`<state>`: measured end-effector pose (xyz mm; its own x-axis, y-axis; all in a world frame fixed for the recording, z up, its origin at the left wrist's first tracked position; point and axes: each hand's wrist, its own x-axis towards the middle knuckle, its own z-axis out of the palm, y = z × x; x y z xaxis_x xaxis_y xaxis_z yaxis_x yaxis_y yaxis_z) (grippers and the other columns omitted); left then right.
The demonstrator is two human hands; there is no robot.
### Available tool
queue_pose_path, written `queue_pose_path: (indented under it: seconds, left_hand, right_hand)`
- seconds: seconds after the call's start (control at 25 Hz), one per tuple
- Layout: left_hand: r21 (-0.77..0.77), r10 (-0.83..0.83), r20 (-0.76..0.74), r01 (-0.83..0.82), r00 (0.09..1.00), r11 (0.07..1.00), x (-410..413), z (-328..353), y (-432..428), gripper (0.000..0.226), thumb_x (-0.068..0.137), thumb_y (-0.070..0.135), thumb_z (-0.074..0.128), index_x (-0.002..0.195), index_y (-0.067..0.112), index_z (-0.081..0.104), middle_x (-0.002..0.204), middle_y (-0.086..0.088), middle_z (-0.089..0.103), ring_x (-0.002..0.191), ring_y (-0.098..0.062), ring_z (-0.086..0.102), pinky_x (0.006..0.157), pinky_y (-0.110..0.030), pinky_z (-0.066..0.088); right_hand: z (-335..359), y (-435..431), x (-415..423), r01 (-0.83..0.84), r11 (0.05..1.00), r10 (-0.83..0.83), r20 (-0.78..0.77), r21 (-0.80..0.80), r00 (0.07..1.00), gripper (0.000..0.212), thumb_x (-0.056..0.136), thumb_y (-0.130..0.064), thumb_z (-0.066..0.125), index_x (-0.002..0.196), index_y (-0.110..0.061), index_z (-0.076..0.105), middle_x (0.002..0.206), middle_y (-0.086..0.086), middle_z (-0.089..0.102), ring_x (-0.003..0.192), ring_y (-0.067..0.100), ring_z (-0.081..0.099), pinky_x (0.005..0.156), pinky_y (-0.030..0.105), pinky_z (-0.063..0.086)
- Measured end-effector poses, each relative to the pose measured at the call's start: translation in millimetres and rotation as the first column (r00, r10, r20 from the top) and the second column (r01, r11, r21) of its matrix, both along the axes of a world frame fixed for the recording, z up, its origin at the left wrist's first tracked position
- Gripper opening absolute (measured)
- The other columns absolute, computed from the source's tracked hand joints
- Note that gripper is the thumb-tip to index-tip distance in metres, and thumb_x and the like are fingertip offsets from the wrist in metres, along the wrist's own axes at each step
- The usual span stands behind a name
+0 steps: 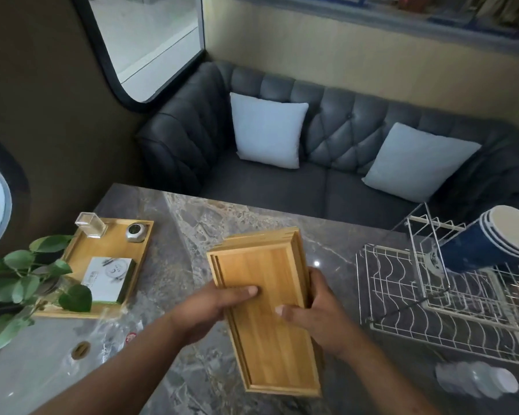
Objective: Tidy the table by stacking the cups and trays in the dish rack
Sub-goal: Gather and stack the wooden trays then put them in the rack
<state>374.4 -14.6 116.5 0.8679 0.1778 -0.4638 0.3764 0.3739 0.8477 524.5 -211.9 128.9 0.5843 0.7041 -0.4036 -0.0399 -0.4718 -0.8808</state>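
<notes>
A stack of narrow wooden trays [264, 265] is held above the middle of the grey marble table [192, 211], its long side running away from me. My left hand [213, 307] grips its left edge with the thumb lying across the top tray. My right hand [315, 310] clasps the right edge, thumb also on top. A white wire dish rack [402, 298] stands on the table at the right. Nested dark blue cups [492, 241] with white insides lie tilted in the rack's upper part.
A larger wooden tray [81, 259] at the left holds a clear box, a small round silver object and a white card box. A leafy plant [21, 283] overhangs it. A clear plastic bottle [477, 381] lies at the near right. A grey sofa with two pale cushions is behind the table.
</notes>
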Motion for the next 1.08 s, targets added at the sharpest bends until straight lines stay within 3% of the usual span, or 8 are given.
queue_pose_path:
  seconds: [0.08, 0.2, 0.28, 0.4, 0.6, 0.72, 0.96, 1.08]
  left_hand:
    - [0.042, -0.032, 0.06, 0.03, 0.998, 0.999, 11, 11, 1, 0.07, 0.079, 0.04, 0.085, 0.139, 0.022, 0.054, 0.134, -0.001, 0.068, 0.123, -0.021, 0.065, 0.098, -0.039, 0.056]
    - [0.194, -0.156, 0.067, 0.141, 0.985, 0.971, 26, 19, -17, 0.072, 0.077, 0.042, 0.087, 0.139, 0.025, 0.055, 0.134, 0.0, 0.068, 0.124, -0.02, 0.064, 0.1, -0.042, 0.056]
    - [0.403, -0.172, 0.06, 0.134, 0.983, 0.905, 17, 7, -22, 0.077, 0.074, 0.049, 0.088, 0.139, 0.024, 0.055, 0.135, -0.001, 0.066, 0.124, -0.019, 0.063, 0.104, -0.048, 0.052]
    - [0.628, -0.117, 0.012, 0.083, 0.993, 0.774, 5, -15, -35, 0.093, 0.065, 0.068, 0.085, 0.141, 0.027, 0.051, 0.134, 0.01, 0.063, 0.124, -0.008, 0.06, 0.105, -0.045, 0.051]
    - [0.671, -0.134, -0.04, 0.126, 0.99, 0.73, 0, -42, -47, 0.096, 0.063, 0.076, 0.08, 0.141, 0.025, 0.052, 0.128, 0.024, 0.064, 0.117, 0.004, 0.061, 0.1, -0.04, 0.054]
    - [0.744, -0.132, -0.048, 0.124, 0.99, 0.656, 2, -45, -53, 0.104, 0.06, 0.083, 0.075, 0.146, 0.036, 0.039, 0.13, 0.048, 0.041, 0.114, 0.016, 0.055, 0.091, -0.024, 0.051]
    - [0.759, -0.15, -0.098, 0.171, 0.984, 0.629, 1, -38, -48, 0.108, 0.057, 0.081, 0.077, 0.144, 0.049, 0.023, 0.125, 0.052, 0.041, 0.107, 0.02, 0.054, 0.081, -0.016, 0.048]
    - [0.777, -0.197, -0.108, 0.206, 0.974, 0.595, 5, -28, -45, 0.102, 0.059, 0.069, 0.083, 0.141, 0.052, 0.026, 0.124, 0.049, 0.043, 0.109, 0.013, 0.057, 0.084, -0.02, 0.052]
  right_hand:
    - [1, -7, 6, 0.0, 0.999, 0.002, -0.035, 0.038, 0.999, 0.077, 0.063, -0.04, 0.091, 0.123, -0.049, 0.043, 0.121, -0.013, 0.067, 0.109, 0.01, 0.069, 0.09, 0.043, 0.061]
    - [-2, -38, 18, -0.078, 0.997, 0.079, 0.064, -0.018, 0.995, 0.084, 0.064, -0.051, 0.088, 0.128, -0.051, 0.033, 0.123, -0.026, 0.06, 0.112, -0.006, 0.062, 0.084, 0.02, 0.059]
    - [-16, -42, 15, -0.133, 0.988, 0.143, 0.152, -0.075, 0.978, 0.089, 0.064, -0.051, 0.087, 0.127, -0.059, 0.026, 0.123, -0.038, 0.054, 0.112, -0.018, 0.055, 0.078, 0.005, 0.051]
    - [-33, -52, 11, -0.116, 0.989, 0.133, 0.22, -0.091, 0.966, 0.093, 0.061, -0.043, 0.089, 0.128, -0.064, 0.028, 0.124, -0.047, 0.049, 0.111, -0.025, 0.051, 0.079, -0.004, 0.042]
    - [-57, -61, 9, -0.078, 0.985, 0.115, 0.253, -0.153, 0.96, 0.095, 0.058, -0.046, 0.088, 0.125, -0.072, 0.025, 0.122, -0.05, 0.049, 0.109, -0.027, 0.05, 0.08, -0.004, 0.041]
    - [-69, -66, 2, -0.028, 0.986, 0.074, 0.282, -0.163, 0.957, 0.088, 0.055, -0.049, 0.086, 0.123, -0.068, 0.033, 0.118, -0.051, 0.051, 0.103, -0.029, 0.051, 0.074, -0.007, 0.04]
    - [-75, -66, -3, -0.057, 0.984, 0.111, 0.33, -0.17, 0.938, 0.096, 0.062, -0.05, 0.08, 0.138, -0.06, 0.024, 0.12, -0.057, 0.042, 0.105, -0.034, 0.045, 0.078, -0.005, 0.038]
    - [-71, -67, -1, -0.087, 0.983, 0.133, 0.291, -0.165, 0.947, 0.095, 0.061, -0.048, 0.083, 0.135, -0.064, 0.025, 0.118, -0.05, 0.052, 0.101, -0.028, 0.053, 0.075, 0.001, 0.045]
